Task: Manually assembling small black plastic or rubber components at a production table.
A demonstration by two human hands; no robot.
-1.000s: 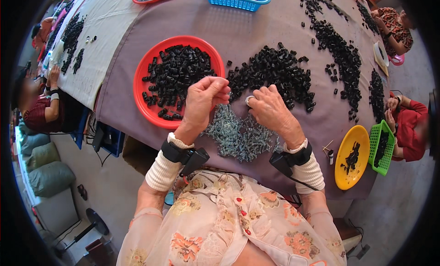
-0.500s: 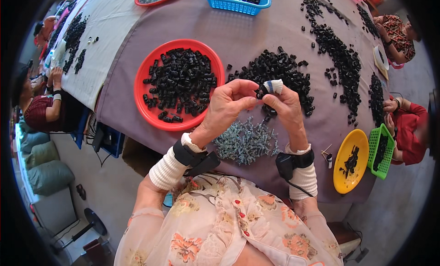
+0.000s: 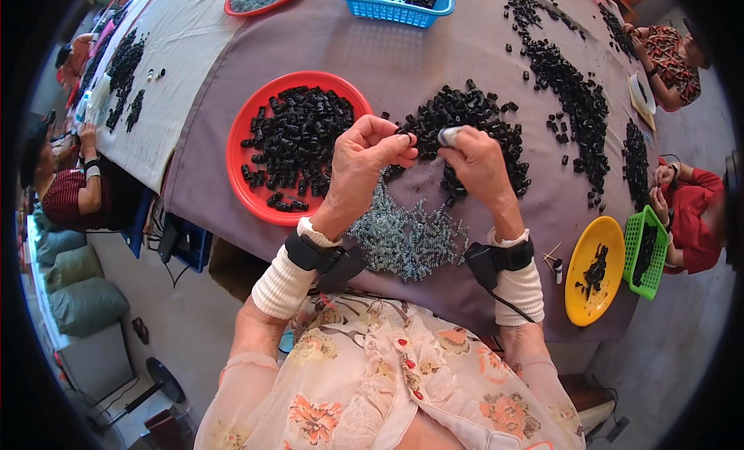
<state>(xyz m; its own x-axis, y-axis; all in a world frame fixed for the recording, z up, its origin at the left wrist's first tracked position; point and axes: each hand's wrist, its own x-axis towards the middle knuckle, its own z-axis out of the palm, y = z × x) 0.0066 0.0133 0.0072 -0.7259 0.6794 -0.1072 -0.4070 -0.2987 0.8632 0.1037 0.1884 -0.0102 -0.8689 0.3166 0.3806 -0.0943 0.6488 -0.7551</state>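
Observation:
My left hand (image 3: 358, 169) pinches a small black plastic piece (image 3: 405, 134) between thumb and fingertips, beside the red plate (image 3: 235, 167) heaped with similar pieces. A short gap to the right, my right hand (image 3: 480, 167) hangs over a loose pile of black plastic pieces (image 3: 496, 128). Its fingers are drawn together, and a white cover (image 3: 449, 136) wraps one fingertip. Whatever lies between those fingers is too small or hidden to make out. Below both hands spreads a heap of small silvery springs (image 3: 411, 237) on the mauve cloth.
A yellow plate (image 3: 577, 295) and a green basket (image 3: 655, 273) with black bits stand at right, near thin sticks (image 3: 551, 256). At the far edge are a blue basket (image 3: 395, 10) and a red tray (image 3: 267, 4). A long band of black pieces (image 3: 577, 101) runs along the right. Other people sit around both sides.
My hands, together over a small dark piece before, have come apart. The left has drawn leftward with the black piece; the right has turned its fingers down toward the pile.

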